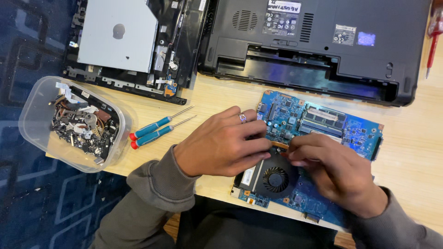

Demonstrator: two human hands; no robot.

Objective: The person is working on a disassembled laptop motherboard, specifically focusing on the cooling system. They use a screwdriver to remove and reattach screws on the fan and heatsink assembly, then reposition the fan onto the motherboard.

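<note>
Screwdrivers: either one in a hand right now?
No: both blue-handled screwdrivers lie on the table, left of the left hand; both hands rest on the circuit board.

A: What do the hands cover?

B: The left hand [221, 143] and right hand [334, 173] lie over the middle of the blue circuit board [323, 124], so the spot under their meeting fingertips is hidden. The round black cooling fan [275, 179] shows only between the wrists.

A: And at the edges?

B: Far right of the right hand, the red-handled screwdriver [433, 44] is cut off by the edge. Left of the left hand, the scraps in the clear plastic tub [34, 115] are too small to tell apart.
</note>
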